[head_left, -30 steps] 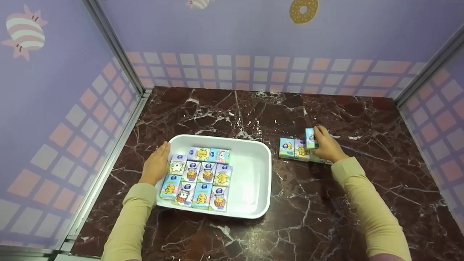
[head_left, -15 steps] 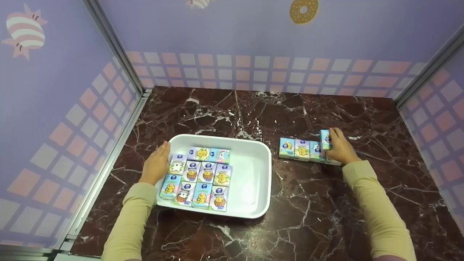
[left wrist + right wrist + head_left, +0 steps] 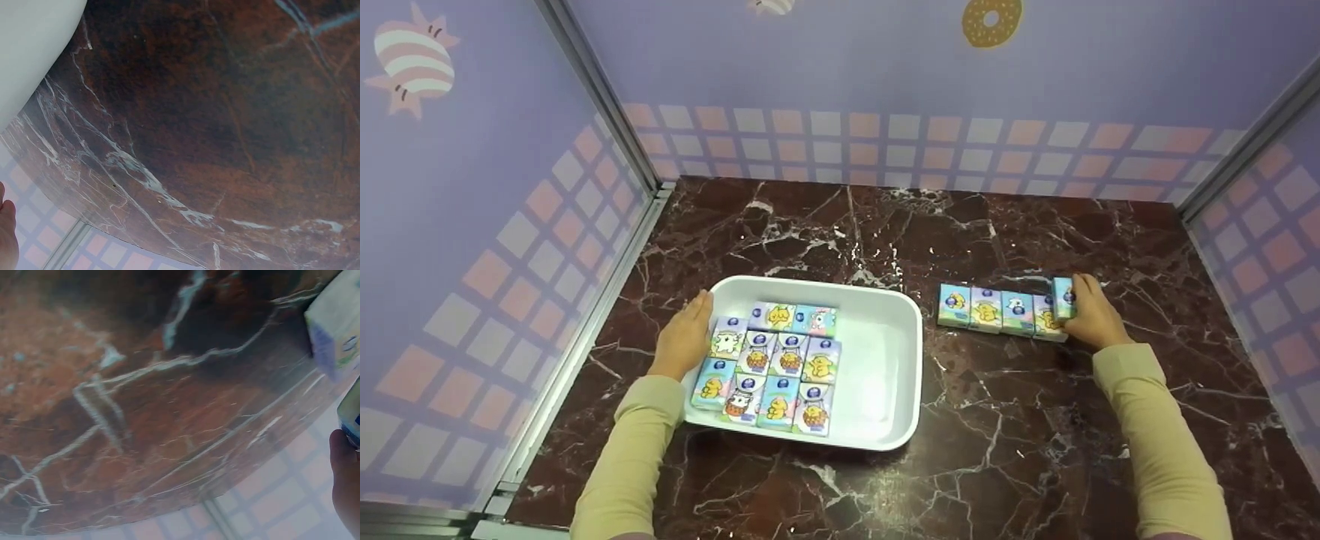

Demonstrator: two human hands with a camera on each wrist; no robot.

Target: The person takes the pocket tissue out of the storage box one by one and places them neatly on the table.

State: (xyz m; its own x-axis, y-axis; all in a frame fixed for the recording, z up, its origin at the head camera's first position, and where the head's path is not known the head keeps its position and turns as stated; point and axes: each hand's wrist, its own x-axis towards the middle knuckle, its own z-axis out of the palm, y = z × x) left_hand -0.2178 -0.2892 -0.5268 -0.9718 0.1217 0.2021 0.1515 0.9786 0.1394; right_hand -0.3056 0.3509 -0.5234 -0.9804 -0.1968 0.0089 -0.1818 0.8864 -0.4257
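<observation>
My right hand (image 3: 1093,313) grips a blue tissue pack (image 3: 1063,294) with a cartoon print, close over the right end of a row of similar packs (image 3: 986,309) on the table. In the right wrist view, a thumb (image 3: 344,478) presses the held pack (image 3: 351,413), and another pack (image 3: 332,340) shows beyond it. My left hand (image 3: 684,337) rests against the left rim of a white plastic tray (image 3: 904,360), fingers straight. Several packs (image 3: 780,375) lie flat inside the tray's left and middle part; its right part shows bare white floor.
The dark red marble table (image 3: 975,465) has white veins. Purple wall panels (image 3: 870,67) with a checked band stand at the back and on both sides, with a metal rail (image 3: 585,315) along the left edge. The tray's wall (image 3: 34,50) fills the left wrist view's corner.
My right hand has moved rightward along the row with the blue tissue pack, uncovering packs that it hid before. The left hand and the tray have stayed in place.
</observation>
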